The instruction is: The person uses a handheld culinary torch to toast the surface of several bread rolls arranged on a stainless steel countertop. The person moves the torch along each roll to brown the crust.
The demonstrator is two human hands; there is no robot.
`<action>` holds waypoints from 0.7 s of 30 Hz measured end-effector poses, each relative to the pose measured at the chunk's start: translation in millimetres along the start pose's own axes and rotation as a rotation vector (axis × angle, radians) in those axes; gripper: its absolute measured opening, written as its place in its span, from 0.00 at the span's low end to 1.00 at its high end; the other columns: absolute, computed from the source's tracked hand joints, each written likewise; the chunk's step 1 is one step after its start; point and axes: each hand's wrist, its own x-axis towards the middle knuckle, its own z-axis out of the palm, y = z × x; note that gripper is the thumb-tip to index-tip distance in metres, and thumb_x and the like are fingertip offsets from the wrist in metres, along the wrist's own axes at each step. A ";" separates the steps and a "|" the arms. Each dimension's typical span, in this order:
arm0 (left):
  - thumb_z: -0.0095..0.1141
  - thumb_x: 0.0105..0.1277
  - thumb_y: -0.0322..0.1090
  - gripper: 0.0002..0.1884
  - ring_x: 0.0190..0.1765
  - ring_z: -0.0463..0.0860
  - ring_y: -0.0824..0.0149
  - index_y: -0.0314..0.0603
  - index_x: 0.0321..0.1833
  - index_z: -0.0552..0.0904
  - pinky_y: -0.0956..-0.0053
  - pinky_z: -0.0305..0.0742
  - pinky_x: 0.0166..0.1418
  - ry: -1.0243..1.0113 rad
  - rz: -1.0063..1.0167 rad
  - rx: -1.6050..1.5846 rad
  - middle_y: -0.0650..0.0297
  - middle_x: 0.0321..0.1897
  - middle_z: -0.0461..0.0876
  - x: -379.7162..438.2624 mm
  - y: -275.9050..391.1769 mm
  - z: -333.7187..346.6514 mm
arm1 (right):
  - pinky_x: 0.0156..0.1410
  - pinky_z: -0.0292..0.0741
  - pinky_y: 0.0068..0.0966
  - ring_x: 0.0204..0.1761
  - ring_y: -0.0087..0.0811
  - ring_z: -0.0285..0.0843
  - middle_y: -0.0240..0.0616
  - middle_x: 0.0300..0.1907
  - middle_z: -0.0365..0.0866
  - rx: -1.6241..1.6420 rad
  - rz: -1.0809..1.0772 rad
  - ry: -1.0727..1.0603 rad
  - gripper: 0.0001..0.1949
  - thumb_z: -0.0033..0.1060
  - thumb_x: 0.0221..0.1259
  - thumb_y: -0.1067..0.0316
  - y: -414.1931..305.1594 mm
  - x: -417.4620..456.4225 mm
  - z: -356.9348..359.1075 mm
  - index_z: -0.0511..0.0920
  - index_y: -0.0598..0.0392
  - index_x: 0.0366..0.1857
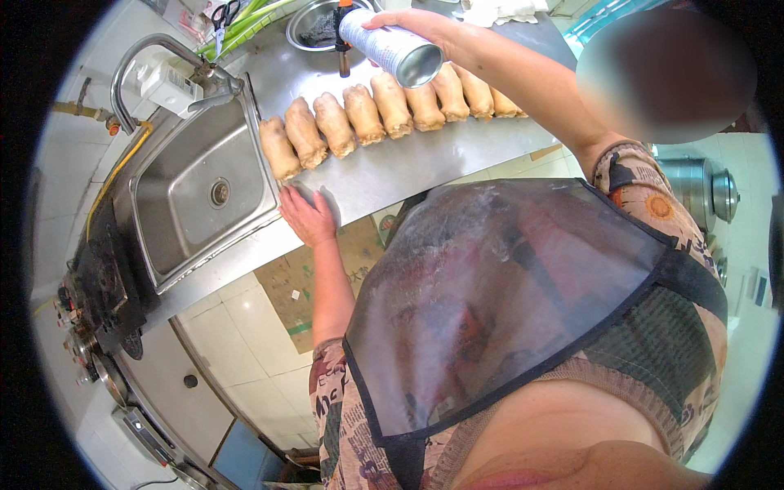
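Note:
My right hand (422, 29) grips a gas canister (392, 48) tilted over the steel counter. A blowtorch head (344, 43) is fitted to it, its metal nozzle (345, 65) pointing down behind the row of pig's trotters (364, 114). No flame can be made out. Several pale brown trotters lie side by side; my right forearm partly hides the far end of the row. My left hand (308, 214) holds nothing and rests on the steel counter (392, 174), thumb spread, close to the end trotter (280, 150) and the sink's corner.
Left of the trotters is a steel sink (184, 214) with a curved faucet (150, 46) and a white plastic bottle (171, 89). Behind are a metal bowl (293, 38) with dark contents, scissors (222, 24), green stalks (251, 27) and a white cloth (502, 9). Cardboard (300, 306) covers floor tiles.

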 end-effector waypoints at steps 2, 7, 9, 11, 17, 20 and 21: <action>0.51 0.67 0.48 0.33 0.76 0.58 0.49 0.30 0.69 0.67 0.54 0.45 0.81 -0.010 -0.012 -0.004 0.45 0.71 0.64 -0.7 0.9 -1.7 | 0.36 0.81 0.31 0.36 0.39 0.84 0.47 0.38 0.82 0.002 0.035 -0.002 0.24 0.63 0.60 0.54 0.0 1.4 3.6 0.74 0.62 0.53; 0.51 0.66 0.48 0.34 0.76 0.58 0.49 0.29 0.69 0.67 0.54 0.45 0.81 -0.005 -0.008 -0.016 0.45 0.71 0.64 -0.6 1.1 -0.7 | 0.36 0.87 0.28 0.37 0.39 0.86 0.55 0.45 0.78 0.006 0.081 0.009 0.39 0.73 0.53 0.53 -2.0 -2.3 16.5 0.64 0.71 0.61; 0.51 0.66 0.48 0.34 0.76 0.58 0.49 0.29 0.69 0.67 0.53 0.46 0.81 -0.005 -0.007 -0.024 0.45 0.71 0.64 -0.8 1.4 -1.0 | 0.36 0.87 0.28 0.37 0.39 0.86 0.55 0.45 0.78 0.042 0.115 0.008 0.38 0.73 0.52 0.53 0.6 1.8 16.4 0.64 0.70 0.60; 0.52 0.66 0.47 0.34 0.76 0.58 0.49 0.30 0.69 0.66 0.53 0.46 0.81 -0.014 -0.009 -0.017 0.45 0.71 0.64 -0.5 2.0 -1.5 | 0.36 0.87 0.28 0.37 0.39 0.86 0.56 0.45 0.78 0.051 0.117 0.013 0.38 0.73 0.52 0.54 2.6 1.1 16.0 0.65 0.70 0.60; 0.52 0.66 0.46 0.34 0.76 0.57 0.50 0.30 0.70 0.66 0.53 0.46 0.81 -0.030 -0.024 -0.006 0.46 0.72 0.63 -2.0 1.6 -3.7 | 0.33 0.86 0.25 0.31 0.35 0.86 0.50 0.40 0.81 -0.014 0.101 0.008 0.33 0.73 0.53 0.56 -1.5 -11.7 25.2 0.69 0.69 0.56; 0.53 0.66 0.47 0.34 0.76 0.57 0.50 0.31 0.70 0.66 0.53 0.45 0.81 -0.033 -0.025 -0.011 0.46 0.73 0.62 -0.4 4.0 -3.5 | 0.30 0.85 0.23 0.28 0.32 0.85 0.46 0.37 0.82 -0.067 0.074 0.016 0.30 0.72 0.54 0.56 -2.2 -17.8 22.7 0.72 0.67 0.54; 0.53 0.66 0.47 0.34 0.76 0.57 0.50 0.31 0.70 0.66 0.53 0.45 0.81 -0.031 -0.028 -0.012 0.46 0.73 0.62 -0.5 4.0 -3.6 | 0.30 0.84 0.23 0.28 0.31 0.85 0.45 0.36 0.82 -0.078 0.066 0.030 0.29 0.72 0.54 0.55 -2.2 -20.4 24.2 0.72 0.67 0.53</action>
